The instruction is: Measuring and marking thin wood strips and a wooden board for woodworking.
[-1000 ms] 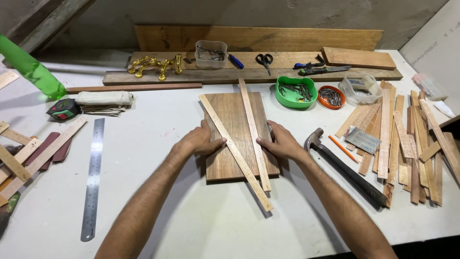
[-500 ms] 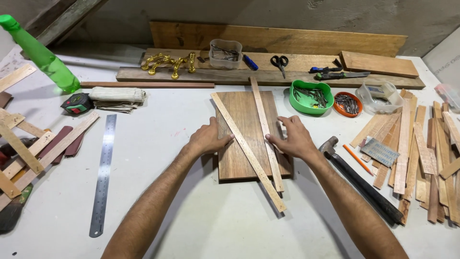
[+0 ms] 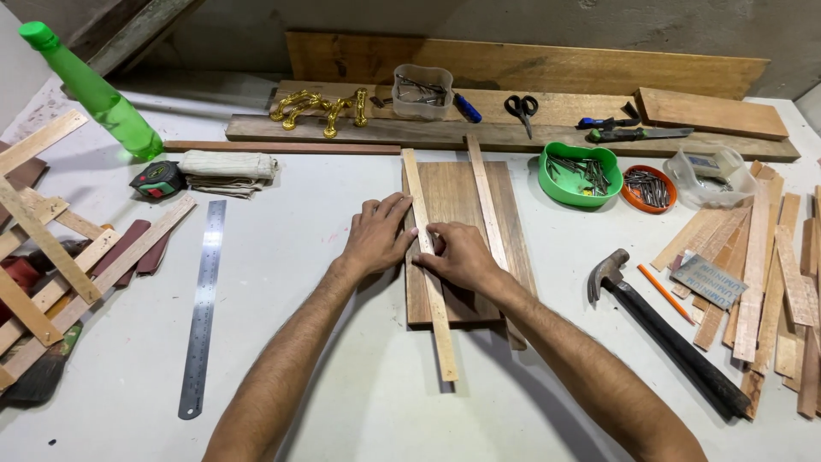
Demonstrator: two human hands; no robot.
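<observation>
both hands pinch the left wood strip [image 3: 430,257] flat along the board's [image 3: 457,201] 9 o'clock edge: left hand [image 3: 376,239] steadies, right hand [image 3: 457,255] presses, apparently for alignment.

Pale wood strip [image 3: 425,248] lengthwise across board [image 3: 453,192]

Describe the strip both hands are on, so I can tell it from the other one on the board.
Find the dark wooden board at the middle of the white table. Two pale strips lie along it; the left strip sits under the left hand and right hand. Unlike the right strip, it overhangs the board's near edge in plain view.
</observation>
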